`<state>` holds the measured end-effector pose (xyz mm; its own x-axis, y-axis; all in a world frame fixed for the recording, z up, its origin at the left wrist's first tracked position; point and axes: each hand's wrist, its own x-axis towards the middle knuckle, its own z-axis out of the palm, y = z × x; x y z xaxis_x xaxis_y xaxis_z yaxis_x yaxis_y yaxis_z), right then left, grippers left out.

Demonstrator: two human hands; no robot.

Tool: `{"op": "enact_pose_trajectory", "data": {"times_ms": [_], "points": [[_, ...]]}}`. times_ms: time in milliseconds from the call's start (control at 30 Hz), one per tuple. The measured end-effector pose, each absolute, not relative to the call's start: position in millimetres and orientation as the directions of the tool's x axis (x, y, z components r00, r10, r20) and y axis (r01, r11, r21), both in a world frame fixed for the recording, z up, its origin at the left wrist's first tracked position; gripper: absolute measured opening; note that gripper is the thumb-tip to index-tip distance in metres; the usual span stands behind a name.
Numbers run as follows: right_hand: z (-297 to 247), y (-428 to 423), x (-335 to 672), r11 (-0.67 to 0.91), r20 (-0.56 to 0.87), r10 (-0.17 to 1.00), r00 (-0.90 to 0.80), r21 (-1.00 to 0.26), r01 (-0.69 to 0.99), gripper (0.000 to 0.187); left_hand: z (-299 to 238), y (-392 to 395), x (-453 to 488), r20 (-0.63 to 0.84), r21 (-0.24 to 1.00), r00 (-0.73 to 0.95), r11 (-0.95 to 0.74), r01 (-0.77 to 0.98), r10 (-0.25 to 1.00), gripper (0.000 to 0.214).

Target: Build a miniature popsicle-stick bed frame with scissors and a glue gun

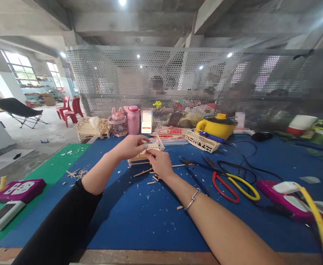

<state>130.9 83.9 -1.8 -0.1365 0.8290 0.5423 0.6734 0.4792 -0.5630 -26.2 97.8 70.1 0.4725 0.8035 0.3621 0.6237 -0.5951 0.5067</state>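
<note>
My left hand (131, 146) and my right hand (159, 163) meet over the blue mat (139, 217). Both pinch a thin wooden stick (152, 146) held level between them. Just behind and under the hands stands a small frame model built of wooden sticks (143, 156). Loose sticks (147, 173) and wood chips lie on the mat below my right hand. A metal bracelet (192, 199) sits on my right wrist. A black sleeve covers my left forearm.
Red and yellow handled cutters (233, 184) and black pliers (191, 165) lie right of my hands. A pink glue gun (283, 198) is at the right. A phone (146, 122), pink bottles (133, 119), a yellow pot (216, 126) and stick models (92, 128) stand behind. People sit past the mesh screen.
</note>
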Motion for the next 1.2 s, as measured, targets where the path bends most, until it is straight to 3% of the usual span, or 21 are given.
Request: {"op": "enact_pose_trajectory", "data": {"times_ms": [233,600,667,767,833,900,967,1067,1200], "points": [[1.6,81.3,130.3,0.448,0.550,0.826,-0.121,-0.513,0.732,0.025,62.8,103.4,-26.4,0.365,0.593,0.472,-0.591,0.547,0.803,0.038],[3.9,78.8,131.6,0.486,0.515,0.833,-0.203,-0.502,0.715,0.026,64.5,99.0,-23.1,0.469,0.452,0.460,-0.652,0.609,0.754,0.033],[7.6,73.9,134.9,0.525,0.511,0.821,-0.253,-0.504,0.686,0.023,68.6,91.3,-23.0,0.592,0.458,0.365,-0.672,0.582,0.719,0.031],[17.0,63.8,143.1,0.564,0.515,0.807,-0.289,-0.531,0.633,0.020,68.7,74.0,-17.2,0.750,0.598,-0.049,-0.643,0.479,0.660,0.026],[24.6,56.4,148.3,0.570,0.513,0.812,-0.278,-0.596,0.566,0.024,60.8,61.4,-7.7,0.706,0.704,-0.277,-0.608,0.366,0.651,0.030],[31.6,48.9,151.7,0.561,0.508,0.825,-0.247,-0.688,0.460,0.027,47.4,50.6,5.2,0.649,0.759,-0.272,-0.578,0.300,0.711,0.034],[36.0,41.3,153.3,0.560,0.527,0.825,-0.204,-0.715,0.419,0.026,32.4,42.6,18.5,0.391,0.919,-0.145,-0.393,0.015,0.909,0.036],[36.5,30.8,153.9,0.531,0.566,0.804,-0.183,-0.545,0.649,0.021,15.3,35.2,32.9,0.215,0.950,0.054,-0.196,-0.244,0.975,0.037],[33.3,19.1,150.8,0.399,0.508,0.842,-0.179,-0.367,0.840,0.022,6.6,30.9,37.7,0.114,0.946,0.061,-0.090,-0.312,0.992,0.036]]}}
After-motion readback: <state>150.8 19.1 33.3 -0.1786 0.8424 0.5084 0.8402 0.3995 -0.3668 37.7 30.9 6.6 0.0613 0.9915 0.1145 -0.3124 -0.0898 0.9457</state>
